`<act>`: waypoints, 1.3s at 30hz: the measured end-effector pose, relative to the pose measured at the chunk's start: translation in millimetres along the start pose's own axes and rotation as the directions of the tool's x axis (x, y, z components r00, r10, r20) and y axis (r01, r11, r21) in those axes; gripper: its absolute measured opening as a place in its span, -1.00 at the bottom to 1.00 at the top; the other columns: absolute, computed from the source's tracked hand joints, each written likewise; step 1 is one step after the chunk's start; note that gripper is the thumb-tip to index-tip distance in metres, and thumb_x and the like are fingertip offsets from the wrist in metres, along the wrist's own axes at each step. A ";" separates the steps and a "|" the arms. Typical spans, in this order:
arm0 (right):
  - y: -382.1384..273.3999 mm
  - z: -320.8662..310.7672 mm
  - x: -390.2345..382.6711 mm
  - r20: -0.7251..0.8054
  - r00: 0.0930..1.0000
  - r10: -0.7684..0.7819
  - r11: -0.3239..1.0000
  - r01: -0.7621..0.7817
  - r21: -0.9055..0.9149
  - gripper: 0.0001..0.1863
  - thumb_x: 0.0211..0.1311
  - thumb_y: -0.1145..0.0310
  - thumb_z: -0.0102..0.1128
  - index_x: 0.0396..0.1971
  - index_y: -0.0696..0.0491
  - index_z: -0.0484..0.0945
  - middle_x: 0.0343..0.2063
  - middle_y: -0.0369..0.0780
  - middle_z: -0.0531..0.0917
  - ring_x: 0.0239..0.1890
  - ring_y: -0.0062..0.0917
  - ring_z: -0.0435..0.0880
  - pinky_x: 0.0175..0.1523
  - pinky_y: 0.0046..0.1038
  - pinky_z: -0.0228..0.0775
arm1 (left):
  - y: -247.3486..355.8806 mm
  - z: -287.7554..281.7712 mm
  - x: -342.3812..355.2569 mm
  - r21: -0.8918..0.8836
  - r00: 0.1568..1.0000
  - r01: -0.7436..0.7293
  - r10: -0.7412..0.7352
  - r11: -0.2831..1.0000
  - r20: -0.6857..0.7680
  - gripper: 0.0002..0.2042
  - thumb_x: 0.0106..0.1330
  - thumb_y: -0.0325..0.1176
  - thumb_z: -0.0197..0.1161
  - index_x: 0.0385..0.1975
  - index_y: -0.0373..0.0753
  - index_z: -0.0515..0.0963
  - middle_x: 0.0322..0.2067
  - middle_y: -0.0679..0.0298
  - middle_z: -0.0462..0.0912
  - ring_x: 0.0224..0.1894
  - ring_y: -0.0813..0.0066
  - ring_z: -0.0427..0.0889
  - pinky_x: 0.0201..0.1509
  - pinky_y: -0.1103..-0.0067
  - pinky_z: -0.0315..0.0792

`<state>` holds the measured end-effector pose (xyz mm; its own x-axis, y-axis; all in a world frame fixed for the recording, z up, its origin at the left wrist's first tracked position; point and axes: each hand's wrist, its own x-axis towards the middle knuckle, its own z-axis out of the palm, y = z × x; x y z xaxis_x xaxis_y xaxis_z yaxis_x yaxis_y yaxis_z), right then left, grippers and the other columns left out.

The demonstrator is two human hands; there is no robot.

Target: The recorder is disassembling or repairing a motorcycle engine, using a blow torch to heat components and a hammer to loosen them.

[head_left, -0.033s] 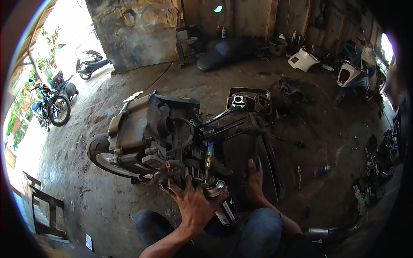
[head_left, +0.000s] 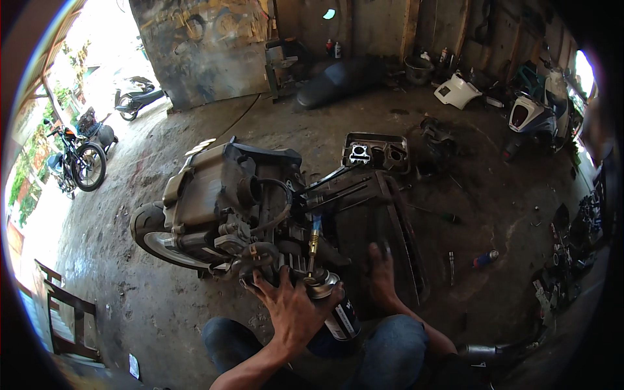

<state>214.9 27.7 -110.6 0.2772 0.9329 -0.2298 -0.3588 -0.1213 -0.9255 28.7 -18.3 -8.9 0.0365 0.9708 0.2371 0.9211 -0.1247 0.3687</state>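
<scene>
My left hand (head_left: 292,305) grips a gas torch, a dark canister (head_left: 344,320) with a brass nozzle (head_left: 314,240); its fingertips lie beside the engine parts. A blue flame at the nozzle's tip points up at the engine's end, where long studs (head_left: 341,192) stick out. The engine and housing of a partly dismantled scooter (head_left: 201,188) with a wheel (head_left: 146,231) stand in front of me. My right hand (head_left: 383,279) is right of the torch, fingers stretched out over a dark rectangular pan or frame (head_left: 409,253); nothing shows in it.
Beyond the engine a metal tray (head_left: 396,140) holds engine parts. A spray can (head_left: 485,258) and tools lie at right. A black seat (head_left: 338,84), white panel (head_left: 455,91) and scooter (head_left: 533,114) are at the back. Motorcycles (head_left: 84,162) stand outside at left.
My right hand's fingertips have shifted very slightly to the left. The rest looks the same.
</scene>
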 end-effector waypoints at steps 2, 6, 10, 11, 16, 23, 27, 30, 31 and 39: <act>0.1 3.2 -1.3 0.053 0.997 -0.057 0.995 0.061 -0.075 -0.53 0.46 0.01 0.12 0.10 0.08 0.39 -0.51 -0.44 0.43 -0.57 -0.81 0.36 -0.57 -0.66 0.18 | -0.4 0.8 0.2 -0.004 1.000 -0.004 0.004 1.000 -0.016 -0.43 0.12 0.26 0.33 -0.10 -0.10 0.72 0.15 -0.19 0.42 0.32 -0.55 -0.08 0.44 -0.24 -0.33; -17.9 4.2 -7.7 0.086 0.995 0.055 0.998 -0.059 0.037 -0.59 0.46 0.01 0.12 0.00 0.04 0.41 -0.54 -0.45 0.39 -0.57 -0.81 0.34 -0.57 -0.68 0.18 | -5.9 1.3 -0.7 0.007 1.000 -0.009 0.008 1.000 0.015 -0.39 0.11 0.29 0.33 -0.09 -0.14 0.72 0.17 -0.16 0.41 0.32 -0.61 -0.12 0.37 -0.34 -0.33; -13.7 5.3 -8.2 0.044 0.999 0.018 0.998 -0.021 0.067 -0.61 0.46 0.04 0.13 0.03 0.02 0.40 -0.52 -0.45 0.39 -0.53 -0.81 0.35 -0.52 -0.68 0.20 | -5.1 2.8 0.5 -0.008 0.999 -0.019 0.020 1.000 0.041 -0.34 0.10 0.33 0.31 -0.09 -0.19 0.71 0.19 -0.13 0.40 0.32 -0.66 -0.17 0.31 -0.42 -0.32; -13.0 5.5 -7.3 0.041 0.999 0.013 0.998 -0.016 0.066 -0.61 0.46 0.04 0.13 0.03 0.02 0.40 -0.52 -0.45 0.39 -0.53 -0.81 0.35 -0.52 -0.68 0.20 | -5.7 4.1 0.2 -0.011 0.999 -0.024 0.024 1.000 0.039 -0.34 0.10 0.33 0.31 -0.09 -0.19 0.71 0.19 -0.13 0.40 0.32 -0.66 -0.17 0.31 -0.42 -0.32; -18.4 8.2 -8.9 -0.147 0.988 -0.040 0.997 0.050 0.062 -0.64 0.47 0.04 0.11 -0.03 0.03 0.39 -0.46 -0.43 0.40 -0.47 -0.80 0.38 -0.44 -0.69 0.25 | -11.3 3.4 -1.0 -0.006 1.000 -0.021 0.020 1.000 -0.022 -0.32 0.10 0.35 0.30 -0.10 -0.21 0.71 0.20 -0.12 0.38 0.32 -0.65 -0.18 0.31 -0.43 -0.30; -39.0 -39.8 -4.6 -0.160 0.934 -0.318 0.948 0.313 -0.058 -0.46 0.45 0.19 0.15 0.34 -0.01 0.29 -0.32 -0.35 0.43 -0.43 -0.75 0.41 -0.44 -0.69 0.29 | -3.3 2.7 -0.1 -0.042 0.999 -0.041 0.042 0.998 0.028 -0.30 0.11 0.35 0.29 -0.05 -0.22 0.69 0.23 -0.11 0.37 0.34 -0.64 -0.20 0.31 -0.44 -0.34; -43.9 5.6 -3.6 0.041 0.975 -0.218 0.964 0.222 -0.148 -0.67 0.45 0.18 0.17 0.01 0.10 0.48 -0.51 -0.43 0.43 -0.55 -0.83 0.36 -0.51 -0.69 0.19 | -10.3 0.5 -1.4 -0.022 1.000 -0.004 0.004 1.000 -0.004 -0.33 0.12 0.33 0.30 -0.05 -0.18 0.70 0.28 -0.12 0.32 0.36 -0.65 -0.25 0.30 -0.46 -0.36; -36.0 8.0 4.4 0.134 0.954 -0.269 0.929 0.294 -0.224 -0.60 0.44 0.20 0.18 0.11 0.15 0.47 -0.46 -0.44 0.46 -0.50 -0.83 0.37 -0.46 -0.67 0.22 | -4.9 0.0 -1.9 -0.013 1.000 0.002 -0.002 1.000 0.027 -0.34 0.12 0.33 0.30 -0.05 -0.16 0.70 0.27 -0.13 0.34 0.36 -0.65 -0.23 0.30 -0.46 -0.36; -34.9 9.8 5.5 0.140 0.936 -0.323 0.897 0.350 -0.269 -0.54 0.44 0.19 0.19 0.17 0.18 0.45 -0.44 -0.43 0.48 -0.47 -0.81 0.39 -0.43 -0.64 0.26 | -1.1 -2.6 -2.0 -0.002 1.000 0.004 -0.004 1.000 0.027 -0.38 0.13 0.29 0.32 -0.04 -0.12 0.69 0.23 -0.16 0.37 0.36 -0.60 -0.18 0.37 -0.34 -0.35; -48.2 12.1 11.4 0.167 0.939 -0.300 0.868 0.341 -0.360 -0.44 0.40 0.14 0.22 0.20 0.27 0.44 -0.30 -0.26 0.62 -0.35 -0.59 0.53 -0.20 -0.44 0.45 | -5.6 0.9 -1.8 0.048 0.999 0.041 -0.043 0.998 0.026 -0.42 0.13 0.26 0.32 -0.03 -0.07 0.69 0.20 -0.20 0.39 0.36 -0.57 -0.15 0.43 -0.24 -0.36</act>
<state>224.5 48.3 -64.9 0.2187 0.9693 0.1121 0.1041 0.0911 -0.9904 23.8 -19.2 -12.2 0.0072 0.9802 0.1977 0.9395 -0.0743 0.3343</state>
